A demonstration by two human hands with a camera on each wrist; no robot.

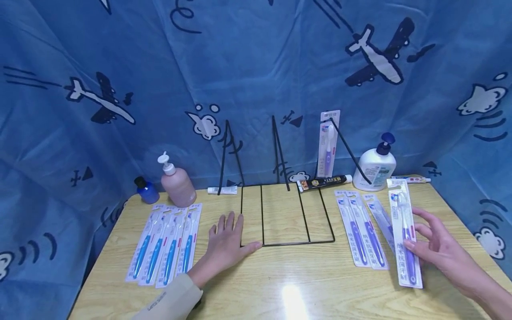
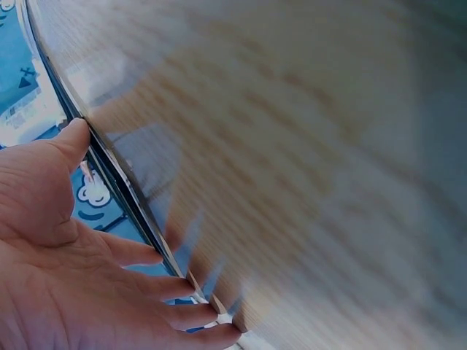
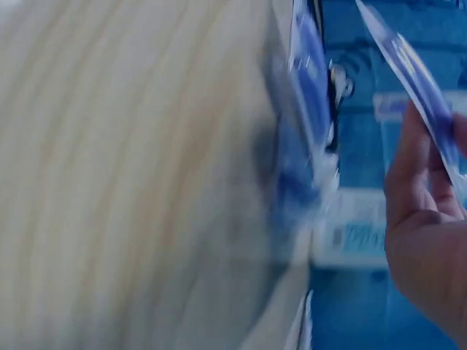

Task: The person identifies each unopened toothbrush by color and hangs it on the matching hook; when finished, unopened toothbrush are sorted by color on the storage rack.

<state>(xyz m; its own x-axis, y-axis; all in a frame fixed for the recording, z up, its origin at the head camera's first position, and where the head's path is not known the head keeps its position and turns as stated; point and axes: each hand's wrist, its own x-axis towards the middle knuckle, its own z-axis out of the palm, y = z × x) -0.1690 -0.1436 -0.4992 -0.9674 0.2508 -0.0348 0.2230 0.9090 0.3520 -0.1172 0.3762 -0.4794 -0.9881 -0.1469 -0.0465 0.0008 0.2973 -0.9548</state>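
Note:
In the head view my right hand [image 1: 440, 249] pinches a packaged purple toothbrush [image 1: 405, 235] by its edge, raised at the right of the table. The right wrist view shows the same pack [image 3: 419, 80] between thumb and fingers. More packaged purple toothbrushes [image 1: 356, 229] lie just left of it. My left hand [image 1: 226, 242] has its fingers spread at the front left corner of a black wire rack [image 1: 280, 244]; its thumb reaches the front wire. Another packaged purple toothbrush [image 1: 328, 144] hangs upright on the rack's right arm. In the left wrist view the left hand [image 2: 95, 248] shows straight fingers.
Several packaged blue toothbrushes [image 1: 168, 244] lie at the left. Behind them stand a pink pump bottle [image 1: 178, 186] and a small blue bottle [image 1: 147, 192]. A white pump bottle [image 1: 374, 169], a black toothpaste tube [image 1: 324, 182] and a small white tube [image 1: 222, 190] line the back.

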